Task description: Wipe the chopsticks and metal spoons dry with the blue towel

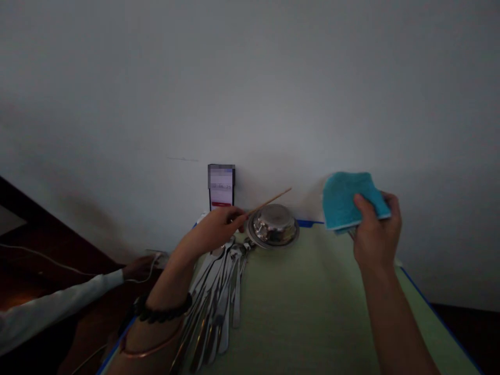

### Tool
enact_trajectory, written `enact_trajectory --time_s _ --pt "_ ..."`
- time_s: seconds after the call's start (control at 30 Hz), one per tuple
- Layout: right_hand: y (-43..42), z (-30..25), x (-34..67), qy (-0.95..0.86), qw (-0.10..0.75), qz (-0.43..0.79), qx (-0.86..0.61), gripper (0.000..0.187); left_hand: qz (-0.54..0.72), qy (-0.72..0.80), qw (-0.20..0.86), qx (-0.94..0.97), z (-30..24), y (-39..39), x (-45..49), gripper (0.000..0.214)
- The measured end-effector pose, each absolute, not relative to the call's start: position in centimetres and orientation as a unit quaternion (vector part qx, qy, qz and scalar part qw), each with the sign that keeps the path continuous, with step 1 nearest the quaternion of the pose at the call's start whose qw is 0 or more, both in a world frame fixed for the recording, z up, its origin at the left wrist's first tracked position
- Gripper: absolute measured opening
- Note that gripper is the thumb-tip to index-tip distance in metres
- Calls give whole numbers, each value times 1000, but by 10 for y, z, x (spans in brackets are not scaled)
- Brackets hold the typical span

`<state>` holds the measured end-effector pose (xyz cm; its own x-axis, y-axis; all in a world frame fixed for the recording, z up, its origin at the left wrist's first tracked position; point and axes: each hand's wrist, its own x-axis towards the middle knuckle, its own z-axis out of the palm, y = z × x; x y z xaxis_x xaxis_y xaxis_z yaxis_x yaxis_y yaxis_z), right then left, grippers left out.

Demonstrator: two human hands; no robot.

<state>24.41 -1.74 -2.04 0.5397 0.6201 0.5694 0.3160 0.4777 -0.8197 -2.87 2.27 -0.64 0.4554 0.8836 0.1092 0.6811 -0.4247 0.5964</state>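
My left hand (219, 227) is closed in a pinch on a thin wooden stick (270, 201), likely a chopstick, which points up and to the right over a steel bowl (274, 225). My right hand (377, 229) is raised at the right and grips a folded turquoise cloth (347, 199) between thumb and fingers. Below my left hand, several steel spoons (219, 297) lie side by side on the pale green table (312, 312).
A phone (221, 186) stands upright against the white wall behind the bowl. At the left, another person's hand (141, 267) in a white sleeve holds a white cable. The table has a blue edge (422, 297) at the right.
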Motion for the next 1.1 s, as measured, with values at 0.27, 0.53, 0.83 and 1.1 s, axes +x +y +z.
enact_trajectory --time_s 0.27,0.53,0.83,1.1 --pt "-20 -30 190 -824 326 83 -457 25 157 459 172 858 -4 9 -13 29" --pt "-13 -32 211 -812 293 -36 -503 31 149 448 140 871 6 -2 -17 28" --pt "-12 -24 236 -776 433 -3 -459 30 206 421 193 862 14 -2 -21 28" --pt "-13 -26 216 -481 691 164 -515 31 275 395 276 832 13 3 -27 29"
